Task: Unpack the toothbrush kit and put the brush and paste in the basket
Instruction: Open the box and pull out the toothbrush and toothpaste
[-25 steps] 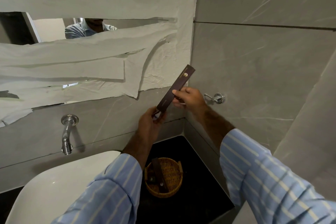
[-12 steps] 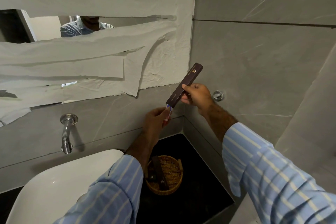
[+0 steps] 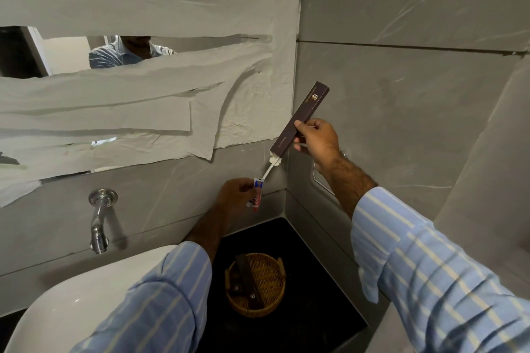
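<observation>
My right hand grips a long dark brown kit box, tilted with its open end pointing down-left. A white toothbrush sticks halfway out of that end, its head just below the box mouth. My left hand pinches the brush's handle end together with a small red, white and blue toothpaste tube. Lower down, a round woven basket sits on the black counter and holds two more dark kit boxes.
A white basin fills the lower left, under a chrome wall spout. The mirror above is mostly covered with paper strips. Grey tiled walls meet in a corner behind my hands, with a chrome fitting on the right wall.
My hands have drawn apart: the box moved up and right, while the left hand pulled the toothbrush and paste tube down out of its open end.
</observation>
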`<state>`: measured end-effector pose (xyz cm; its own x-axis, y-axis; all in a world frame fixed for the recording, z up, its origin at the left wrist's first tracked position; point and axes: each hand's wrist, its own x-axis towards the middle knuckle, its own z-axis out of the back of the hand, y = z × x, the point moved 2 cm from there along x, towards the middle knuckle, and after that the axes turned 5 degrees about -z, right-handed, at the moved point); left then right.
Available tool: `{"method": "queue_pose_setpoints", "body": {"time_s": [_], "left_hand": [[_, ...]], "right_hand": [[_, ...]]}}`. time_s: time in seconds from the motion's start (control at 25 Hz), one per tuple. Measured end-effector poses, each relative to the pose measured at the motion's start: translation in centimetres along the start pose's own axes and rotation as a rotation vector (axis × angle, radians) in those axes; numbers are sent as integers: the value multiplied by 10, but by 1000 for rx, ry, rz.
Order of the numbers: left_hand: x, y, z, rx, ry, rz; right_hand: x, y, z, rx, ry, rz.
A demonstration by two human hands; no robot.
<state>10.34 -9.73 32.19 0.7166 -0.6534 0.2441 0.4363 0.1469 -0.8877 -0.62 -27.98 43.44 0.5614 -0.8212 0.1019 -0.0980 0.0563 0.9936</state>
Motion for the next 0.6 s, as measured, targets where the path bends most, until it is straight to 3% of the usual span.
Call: {"method": "queue_pose_setpoints", "body": {"time_s": [0.24, 0.4, 0.6], "left_hand": [[-2, 28, 6, -121, -61, 128], [3, 29, -5, -284, -72, 227], [-8, 39, -45, -404, 33, 317]], "right_hand": [[6, 7, 12, -2, -120, 58], [-2, -15, 18, -39, -13, -72], [-29, -80, 34, -64, 49, -259]]}}
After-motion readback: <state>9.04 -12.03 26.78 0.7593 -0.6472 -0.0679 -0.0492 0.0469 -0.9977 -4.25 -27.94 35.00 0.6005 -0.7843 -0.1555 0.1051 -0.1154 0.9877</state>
